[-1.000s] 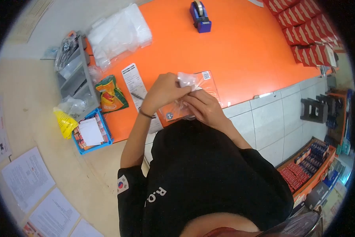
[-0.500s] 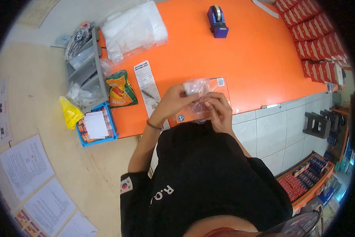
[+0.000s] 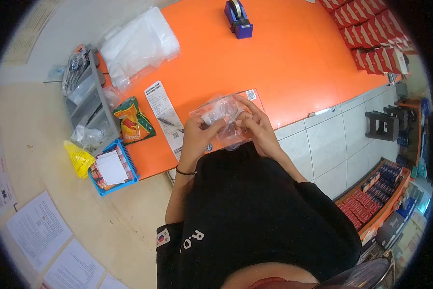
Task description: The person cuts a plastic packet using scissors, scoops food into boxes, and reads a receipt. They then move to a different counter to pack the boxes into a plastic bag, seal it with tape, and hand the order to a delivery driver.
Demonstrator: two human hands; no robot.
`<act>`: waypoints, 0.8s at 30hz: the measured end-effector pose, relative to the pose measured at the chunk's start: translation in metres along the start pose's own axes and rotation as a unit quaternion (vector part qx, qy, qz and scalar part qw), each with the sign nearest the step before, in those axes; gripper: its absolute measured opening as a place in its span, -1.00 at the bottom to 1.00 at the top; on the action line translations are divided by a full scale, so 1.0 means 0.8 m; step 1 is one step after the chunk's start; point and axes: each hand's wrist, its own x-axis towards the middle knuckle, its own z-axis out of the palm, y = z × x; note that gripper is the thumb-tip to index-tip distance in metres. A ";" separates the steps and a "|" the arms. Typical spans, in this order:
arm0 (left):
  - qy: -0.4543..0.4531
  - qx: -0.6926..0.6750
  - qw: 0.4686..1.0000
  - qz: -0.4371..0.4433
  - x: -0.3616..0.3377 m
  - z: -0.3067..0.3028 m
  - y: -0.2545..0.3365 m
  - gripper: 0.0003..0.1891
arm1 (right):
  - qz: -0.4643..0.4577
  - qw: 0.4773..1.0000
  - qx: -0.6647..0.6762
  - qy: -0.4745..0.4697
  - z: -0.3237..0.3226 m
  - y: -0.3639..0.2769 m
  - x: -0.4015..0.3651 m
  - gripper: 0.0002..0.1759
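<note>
A clear crinkled plastic bag [image 3: 222, 109] is between my hands, over a flat clear-covered sheet with a QR code [image 3: 251, 95] at the front edge of the orange counter. My left hand [image 3: 199, 137] pinches the bag's left side between thumb and fingers. On the other side, my right hand [image 3: 257, 127] has its thumb and fingers closed on the bag, the index finger raised along its top. Left of my left hand lies a printed receipt [image 3: 161, 103] with a pen [image 3: 168, 123] on it. What is inside the bag is hard to make out.
The orange counter [image 3: 284, 62] bears a blue tape dispenser [image 3: 239, 20], white plastic bags [image 3: 138, 45], a green-orange packet [image 3: 133, 123], a grey tray [image 3: 95, 108] and a blue basket [image 3: 135, 177]. Red boxes [image 3: 377, 31] are stacked at the upper right.
The view has shifted, so the counter items appear further left. My hands have moved apart slightly, the bag looks more spread and bunched, and my right index finger has lifted.
</note>
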 end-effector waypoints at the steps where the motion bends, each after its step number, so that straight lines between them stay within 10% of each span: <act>1: 0.004 -0.004 1.000 -0.001 -0.001 0.001 0.001 -0.76 | -0.002 1.000 0.006 0.005 0.001 0.000 -0.001 -0.34; 15: -0.013 0.095 0.995 -0.014 -0.007 -0.009 0.011 -0.75 | -0.013 1.000 -0.021 0.016 0.006 -0.001 0.004 -0.43; 24: -0.029 0.336 0.919 0.204 -0.007 -0.012 0.011 -0.69 | 0.041 0.998 -0.054 -0.014 -0.010 0.001 0.015 -0.88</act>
